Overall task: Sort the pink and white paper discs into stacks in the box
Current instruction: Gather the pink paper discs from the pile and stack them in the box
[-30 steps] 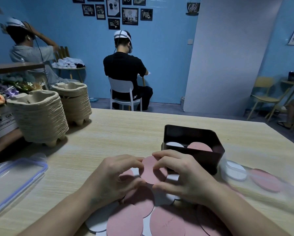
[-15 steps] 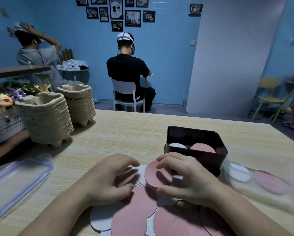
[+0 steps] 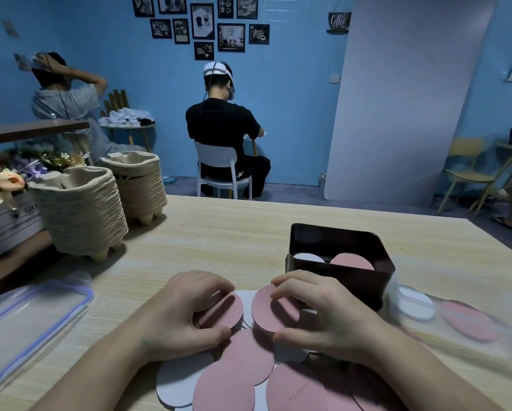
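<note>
A pile of pink and white paper discs [image 3: 248, 378] lies overlapped on the wooden table's near edge. My right hand [image 3: 323, 315] pinches one pink disc [image 3: 274, 311], tilted up off the pile. My left hand [image 3: 189, 312] grips another pink disc [image 3: 223, 312] beside it, thumb under, fingers on top. The dark box [image 3: 343, 280] stands just behind my right hand; inside it a white stack [image 3: 308, 258] sits left and a pink stack [image 3: 351, 262] right.
A clear bag [image 3: 444, 318] with a white and a pink disc lies right of the box. A clear lid with a blue rim [image 3: 26, 324] lies at the left. Two stacks of pulp cup carriers [image 3: 79, 215] stand far left. People sit beyond the table.
Both hands held one pink disc together; now they have parted. The right hand keeps that disc, and the left hand has dropped to the pile and gripped a second pink disc.
</note>
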`<state>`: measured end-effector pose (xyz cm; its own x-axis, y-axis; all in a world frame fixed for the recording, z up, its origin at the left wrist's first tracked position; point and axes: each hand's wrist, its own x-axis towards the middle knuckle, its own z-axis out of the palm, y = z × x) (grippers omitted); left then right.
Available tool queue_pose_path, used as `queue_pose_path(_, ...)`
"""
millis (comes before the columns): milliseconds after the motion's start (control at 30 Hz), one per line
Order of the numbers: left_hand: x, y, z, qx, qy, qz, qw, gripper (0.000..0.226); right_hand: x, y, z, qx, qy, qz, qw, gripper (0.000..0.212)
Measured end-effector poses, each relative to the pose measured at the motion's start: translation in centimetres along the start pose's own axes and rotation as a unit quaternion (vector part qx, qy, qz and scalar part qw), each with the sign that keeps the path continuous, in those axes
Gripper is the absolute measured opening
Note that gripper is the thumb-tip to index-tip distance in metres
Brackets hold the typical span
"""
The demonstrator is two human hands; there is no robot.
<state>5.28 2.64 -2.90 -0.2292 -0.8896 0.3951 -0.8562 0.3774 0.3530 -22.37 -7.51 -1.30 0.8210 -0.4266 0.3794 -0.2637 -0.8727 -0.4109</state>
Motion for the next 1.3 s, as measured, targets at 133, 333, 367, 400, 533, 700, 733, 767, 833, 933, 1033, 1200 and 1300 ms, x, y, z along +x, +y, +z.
queue_pose_path(133, 0.5, 1.3, 0.2, -0.052, 0.041, 0.02, 0.998, 0.043, 0.0, 0.0, 0.1, -0.013, -0.017, 0.011, 1.0, 0.041)
queue_pose_path(333, 0.6, 1.8, 1.0, -0.073, 0.059, 0.027, 0.995, 0.048, 0.3, -0.2, 0.1, -0.01, -0.024, -0.012, 1.0, 0.054)
queue_pose_path(367, 0.7, 1.9, 1.1, -0.072, 0.057, 0.027, 0.995, 0.049, 0.3, -0.3, 0.2, -0.01, -0.023, -0.021, 0.999, 0.055)
queue_pose_path(400, 0.8, 2.0, 1.2, -0.068, 0.057, 0.028, 0.996, 0.05, 0.3, -0.3, 0.3, -0.009, -0.022, -0.028, 0.999, 0.056)
queue_pose_path(533, 1.3, 2.6, 1.7, -0.045, 0.069, 0.045, 0.996, 0.055, 0.4, -0.3, 0.7, -0.014, -0.017, -0.057, 0.998, 0.044)
queue_pose_path(700, 1.4, 2.5, 2.1, -0.048, 0.073, 0.062, 0.994, 0.061, 0.4, -0.3, 0.7, -0.012, 0.015, -0.058, 0.998, 0.033)
queue_pose_path(733, 1.3, 2.3, 2.0, -0.054, 0.073, 0.06, 0.994, 0.06, 0.4, -0.3, 0.7, -0.006, 0.024, -0.055, 0.998, 0.032)
queue_pose_path(767, 1.2, 2.1, 1.9, -0.057, 0.075, 0.057, 0.994, 0.059, 0.3, -0.2, 0.7, 0.001, 0.031, -0.051, 0.998, 0.032)
queue_pose_path(833, 0.9, 1.9, 1.7, -0.061, 0.088, 0.055, 0.993, 0.052, 0.3, 0.0, 0.6, 0.011, 0.038, -0.038, 0.998, 0.03)
queue_pose_path(933, 0.7, 1.7, 1.6, -0.088, 0.128, 0.061, 0.986, 0.033, 0.2, 0.3, 0.5, 0.025, 0.047, -0.027, 0.998, 0.029)
queue_pose_path(1033, 0.9, 1.9, 1.8, -0.098, 0.149, 0.073, 0.981, 0.024, 0.2, 0.3, 0.5, 0.04, 0.053, -0.029, 0.997, 0.028)
queue_pose_path(1200, 1.1, 2.1, 2.0, -0.082, 0.156, 0.095, 0.98, 0.02, 0.1, 0.6, 0.8, 0.039, 0.05, -0.021, 0.998, 0.031)
queue_pose_path(1300, 1.2, 2.1, 2.3, -0.073, 0.157, 0.102, 0.98, 0.018, 0.1, 0.6, 0.8, 0.027, 0.044, -0.019, 0.998, 0.029)
